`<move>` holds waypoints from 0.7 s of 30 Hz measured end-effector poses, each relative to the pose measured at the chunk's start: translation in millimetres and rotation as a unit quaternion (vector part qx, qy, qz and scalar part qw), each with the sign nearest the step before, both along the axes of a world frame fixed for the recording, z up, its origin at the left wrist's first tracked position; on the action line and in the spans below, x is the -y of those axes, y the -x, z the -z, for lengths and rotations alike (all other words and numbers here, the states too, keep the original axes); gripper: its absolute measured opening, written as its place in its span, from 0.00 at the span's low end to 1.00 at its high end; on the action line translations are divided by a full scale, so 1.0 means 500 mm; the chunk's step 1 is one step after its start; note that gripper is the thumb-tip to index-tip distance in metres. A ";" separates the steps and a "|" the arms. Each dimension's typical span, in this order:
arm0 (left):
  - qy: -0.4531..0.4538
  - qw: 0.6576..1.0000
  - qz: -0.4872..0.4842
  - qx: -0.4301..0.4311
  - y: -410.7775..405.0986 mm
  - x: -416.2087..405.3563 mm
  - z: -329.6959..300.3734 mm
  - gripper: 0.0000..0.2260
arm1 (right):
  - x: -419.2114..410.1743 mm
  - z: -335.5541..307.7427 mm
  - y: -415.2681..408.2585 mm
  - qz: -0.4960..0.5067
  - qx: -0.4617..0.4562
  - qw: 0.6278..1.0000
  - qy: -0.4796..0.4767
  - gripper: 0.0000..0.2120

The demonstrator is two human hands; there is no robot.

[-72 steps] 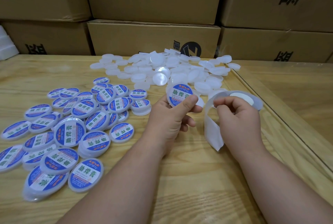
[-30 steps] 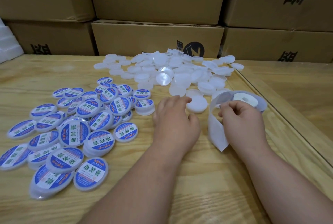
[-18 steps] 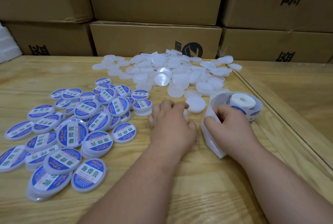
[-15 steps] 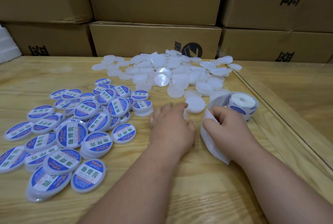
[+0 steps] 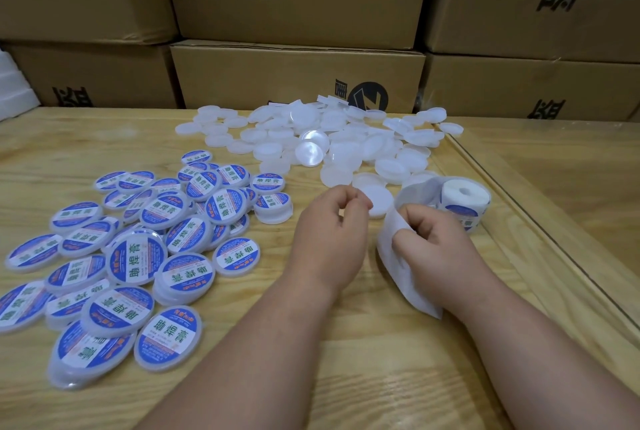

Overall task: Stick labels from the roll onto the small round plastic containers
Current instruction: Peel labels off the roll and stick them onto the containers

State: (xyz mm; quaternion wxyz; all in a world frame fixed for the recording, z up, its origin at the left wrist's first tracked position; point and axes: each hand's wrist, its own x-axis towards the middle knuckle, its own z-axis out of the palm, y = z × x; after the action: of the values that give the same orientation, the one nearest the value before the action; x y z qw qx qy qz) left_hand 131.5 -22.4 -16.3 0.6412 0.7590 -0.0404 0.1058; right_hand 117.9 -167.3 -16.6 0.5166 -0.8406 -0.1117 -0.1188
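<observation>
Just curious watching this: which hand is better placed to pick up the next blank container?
Probably the left hand: it sits beside a blank container and appears to hold nothing, while the right hand pinches the backing strip.

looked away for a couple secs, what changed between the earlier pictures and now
The left hand let go of the labelled round container it held up and came down by the blank white plastic containers. The label roll now sits on the wooden table; the right hand still grips its white backing strip. Both piles stayed.
</observation>
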 end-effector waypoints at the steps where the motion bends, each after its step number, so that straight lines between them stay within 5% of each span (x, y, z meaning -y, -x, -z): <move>1: 0.013 1.000 0.006 -0.001 0.000 0.000 -0.001 0.11 | -0.001 -0.002 0.001 -0.008 0.009 1.000 -0.006 0.08; 10: -0.002 0.999 0.048 0.011 -0.003 0.001 0.002 0.07 | -0.004 -0.008 0.004 -0.043 -0.020 0.993 -0.108 0.12; 13: 0.000 0.998 0.053 0.020 -0.003 0.000 0.001 0.08 | 0.001 -0.007 0.003 0.002 -0.074 0.988 -0.132 0.22; 21: 0.005 0.995 0.085 0.045 -0.001 0.006 0.004 0.06 | -0.008 -0.011 -0.001 0.070 -0.077 0.988 -0.113 0.14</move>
State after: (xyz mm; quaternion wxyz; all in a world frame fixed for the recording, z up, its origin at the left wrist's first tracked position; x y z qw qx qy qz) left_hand 131.8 -25.3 -18.3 0.6493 0.7439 -0.1329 0.0852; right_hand 118.3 -163.3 -11.1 0.6059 -0.7890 0.0018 -0.1018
